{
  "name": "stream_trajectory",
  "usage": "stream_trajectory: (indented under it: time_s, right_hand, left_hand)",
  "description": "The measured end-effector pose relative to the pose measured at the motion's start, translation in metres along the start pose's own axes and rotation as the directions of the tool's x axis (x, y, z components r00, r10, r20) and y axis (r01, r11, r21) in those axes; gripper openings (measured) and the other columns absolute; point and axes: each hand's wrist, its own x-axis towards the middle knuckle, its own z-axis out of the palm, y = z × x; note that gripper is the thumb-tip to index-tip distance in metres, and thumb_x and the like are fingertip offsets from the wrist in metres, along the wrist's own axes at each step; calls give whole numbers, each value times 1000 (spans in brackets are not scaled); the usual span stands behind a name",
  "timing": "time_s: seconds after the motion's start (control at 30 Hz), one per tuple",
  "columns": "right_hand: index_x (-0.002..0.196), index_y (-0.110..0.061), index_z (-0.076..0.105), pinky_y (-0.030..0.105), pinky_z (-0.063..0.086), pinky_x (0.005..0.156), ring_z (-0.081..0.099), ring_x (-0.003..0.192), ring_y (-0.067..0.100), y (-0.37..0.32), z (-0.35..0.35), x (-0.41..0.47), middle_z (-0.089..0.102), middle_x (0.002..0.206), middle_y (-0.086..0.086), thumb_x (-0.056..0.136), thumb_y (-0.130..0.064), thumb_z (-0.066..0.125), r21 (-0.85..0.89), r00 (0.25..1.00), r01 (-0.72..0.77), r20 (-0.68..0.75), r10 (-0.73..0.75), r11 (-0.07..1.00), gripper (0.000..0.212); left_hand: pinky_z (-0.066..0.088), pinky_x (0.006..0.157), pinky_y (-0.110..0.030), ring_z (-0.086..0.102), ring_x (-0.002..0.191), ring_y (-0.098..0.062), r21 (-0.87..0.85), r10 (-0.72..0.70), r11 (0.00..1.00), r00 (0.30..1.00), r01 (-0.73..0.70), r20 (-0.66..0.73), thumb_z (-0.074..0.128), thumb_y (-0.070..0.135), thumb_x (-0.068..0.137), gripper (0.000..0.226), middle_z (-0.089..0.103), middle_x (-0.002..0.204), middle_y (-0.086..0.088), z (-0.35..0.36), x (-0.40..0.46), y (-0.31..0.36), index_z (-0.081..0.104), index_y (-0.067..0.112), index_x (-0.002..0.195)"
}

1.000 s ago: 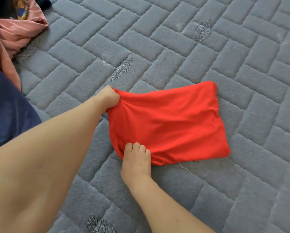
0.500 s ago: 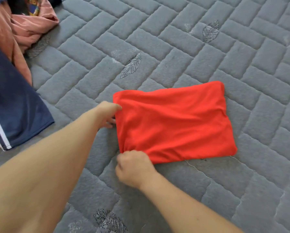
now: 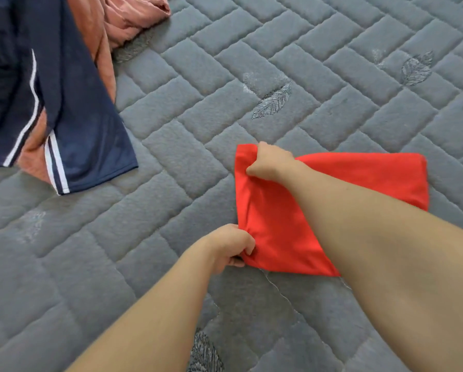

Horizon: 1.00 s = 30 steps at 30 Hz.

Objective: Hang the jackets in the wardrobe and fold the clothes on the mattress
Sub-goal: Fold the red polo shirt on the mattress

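Both hands have hold of the same short edge of the folded red garment, which lies flat on the grey quilted mattress. The right hand reaches across from the right and pinches the far corner of that edge, fingers curled over the cloth; its forearm lies over much of the garment's middle. The left hand grips the near corner, fingers tucked round the hem with the thumb underneath.

The relation that matters is this: the garment's long axis runs away to the right of the hands, from the gripped edge out to the free short edge, which sits well apart from both hands on the far side of the right forearm. So the two hands hold one end and the whole length of cloth stretches rightward from them — a likely setup either for carrying that edge over to meet the free one, or for lifting the bundle clear. Which of the two, I cannot tell.

Up and to the left of the hands, well apart from them, a navy garment with white stripes overlaps a crumpled pink one; both look still unfolded.
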Motion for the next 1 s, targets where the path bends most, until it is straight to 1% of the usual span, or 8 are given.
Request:
stream_trajectory:
  time_s: [0.13,0.2,0.33,0.47,0.6,0.67,0.83,1.0]
  right_hand:
    - [86,-15,57,30,40,74,62,102,32,-24,-15,-13,66,104,16,88,-23,47,288,999,33,-5,-33,957,13]
    - [73,-15,54,27,37,61,59,82,27,-37,-39,-22,60,81,9,89,-14,44,487,998,56,-54,-33,872,19]
    - [65,-19,48,25,28,47,42,52,14,-73,-99,-46,46,59,-3,81,0,42,816,989,136,-146,-27,562,25]
    - [62,-21,42,20,21,45,31,42,11,-100,-173,-85,35,50,-7,65,-3,44,944,969,246,-247,-24,218,19]
    - [58,-22,31,18,17,44,22,43,11,-106,-243,-129,26,48,-8,46,-7,42,946,946,325,-325,10,7,21]
    - [60,-21,30,20,18,45,23,48,12,-96,-267,-147,26,55,-4,45,-7,41,936,936,350,-350,24,-16,23]
    - [63,-12,40,30,31,55,40,63,21,-17,-261,-187,39,68,8,49,0,38,925,928,373,-370,-48,70,18]
    - [76,-8,67,22,55,69,61,97,24,136,-144,-211,68,104,20,75,26,44,872,979,188,-206,-11,452,42]
  left_hand:
    - [61,68,-40,58,64,-20,-139,99,985,995,-99,-5,29,-13,67,42,59,63,-3,-18,-32,-12,60,11,82]
    - [49,48,-28,55,52,-16,27,196,980,979,-195,-60,32,1,58,46,60,64,-4,-39,-52,-10,64,16,87]
    - [53,61,-34,62,67,-26,339,386,893,892,-297,-236,32,-3,66,51,67,77,-12,-97,-98,23,70,12,96]
    - [33,52,-29,42,55,-22,581,553,785,665,-215,-502,36,-4,72,27,45,52,-2,-143,-178,81,52,12,57]
    - [31,51,-33,39,54,-29,799,788,570,403,-193,-465,37,14,62,12,41,49,0,-128,-262,121,42,12,51]
    - [36,57,-36,44,61,-35,878,859,450,345,-161,-377,38,25,67,18,44,53,-1,-102,-290,130,44,16,53]
    - [46,70,-36,62,86,-39,974,836,176,545,-140,-73,53,26,86,17,67,89,-16,-10,-275,120,52,17,72]
    - [35,65,-34,65,94,-33,998,746,33,666,-44,5,51,17,85,17,65,103,-9,116,-183,43,56,18,101]
